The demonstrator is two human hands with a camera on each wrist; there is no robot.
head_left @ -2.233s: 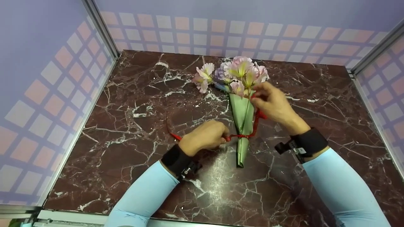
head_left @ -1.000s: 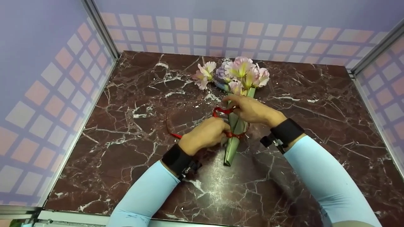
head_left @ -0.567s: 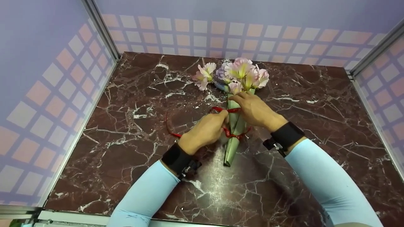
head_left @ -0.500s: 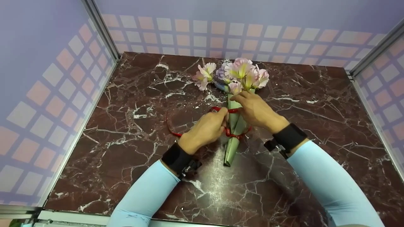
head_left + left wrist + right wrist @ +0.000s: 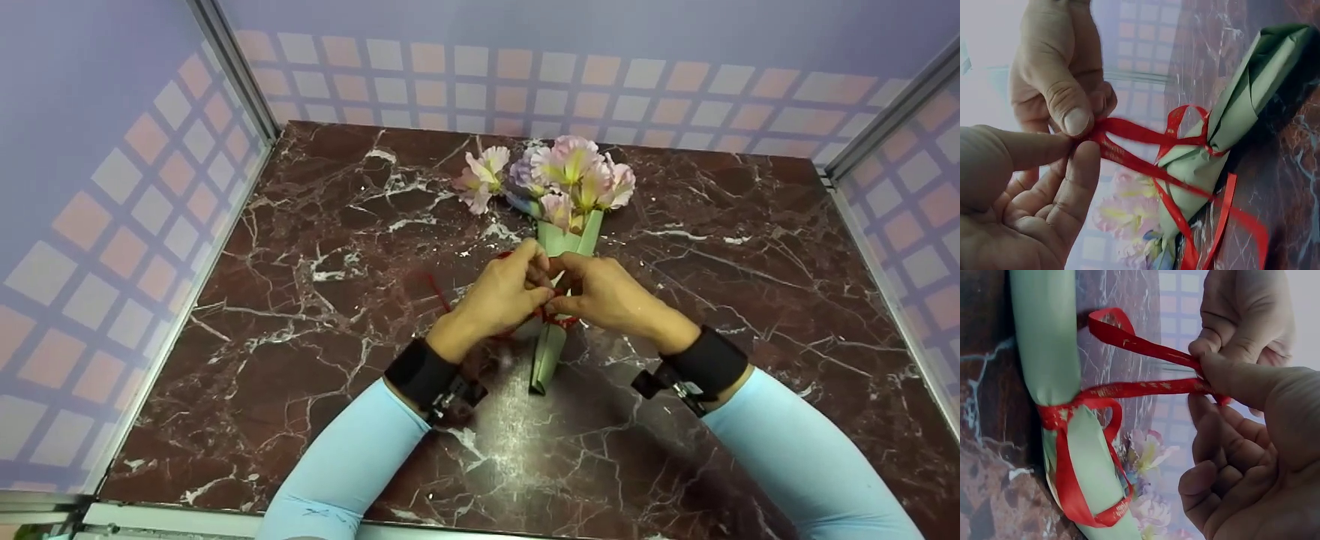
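Observation:
A bouquet of pink and purple artificial flowers (image 5: 574,165) lies on the table, its stems rolled in green wrapping paper (image 5: 550,356). Red ribbon (image 5: 1145,387) is tied round the narrow part of the paper and rises from the knot in strands. My left hand (image 5: 506,292) pinches the ribbon between thumb and fingertips above the paper. Right beside it, the thumb and fingers of my right hand (image 5: 615,296) pinch the same bit of ribbon. In the left wrist view a ribbon tail (image 5: 1221,222) hangs beside the paper. The fingertips hide where the strands meet.
The dark red marble-patterned table (image 5: 300,390) stretches out on every side of the bouquet. Panels with pink and white squares (image 5: 472,97) close in the back and sides. One pink flower (image 5: 480,180) sticks out to the left of the other blooms.
My right hand has come down the paper to meet my left fingertips, and now pinches ribbon there. The loose ribbon tail on the left has been drawn in toward my left hand.

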